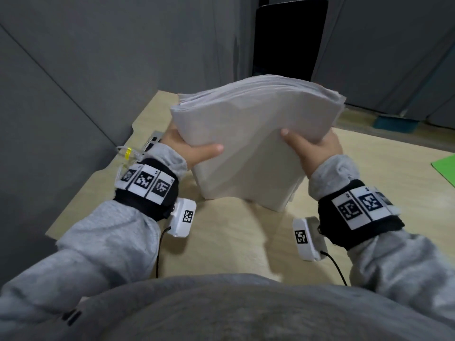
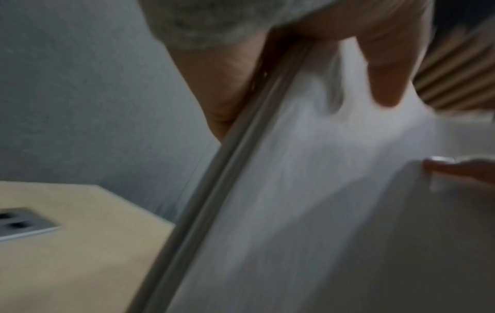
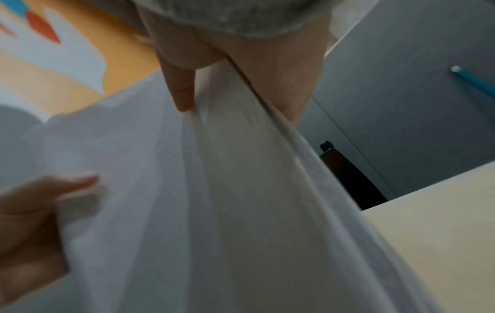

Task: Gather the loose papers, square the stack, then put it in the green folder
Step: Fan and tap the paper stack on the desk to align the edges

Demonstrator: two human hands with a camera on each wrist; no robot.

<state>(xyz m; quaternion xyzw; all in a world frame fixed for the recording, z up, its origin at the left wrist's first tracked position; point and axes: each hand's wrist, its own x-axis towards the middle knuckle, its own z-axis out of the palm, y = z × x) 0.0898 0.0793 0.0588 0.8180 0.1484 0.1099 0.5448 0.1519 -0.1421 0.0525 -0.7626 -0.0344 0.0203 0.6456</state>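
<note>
A thick stack of white papers (image 1: 246,141) stands upright on its lower edge on the wooden table (image 1: 221,242), its top bowing away from me. My left hand (image 1: 194,151) grips the stack's left side, thumb on the near face. On the right side my right hand (image 1: 312,146) grips it the same way. The left wrist view shows the stack's edge (image 2: 241,169) and my left thumb (image 2: 385,84) on the paper. From the right wrist the papers (image 3: 214,190) fill the picture under my right thumb (image 3: 182,93). A corner of the green folder (image 1: 445,168) lies at the table's right edge.
Grey partition walls (image 1: 73,94) close the table's left and far sides. A metal socket plate (image 2: 24,222) sits in the table near my left wrist. A black panel (image 1: 288,40) stands behind the table, and a teal object (image 1: 394,121) lies at the far right.
</note>
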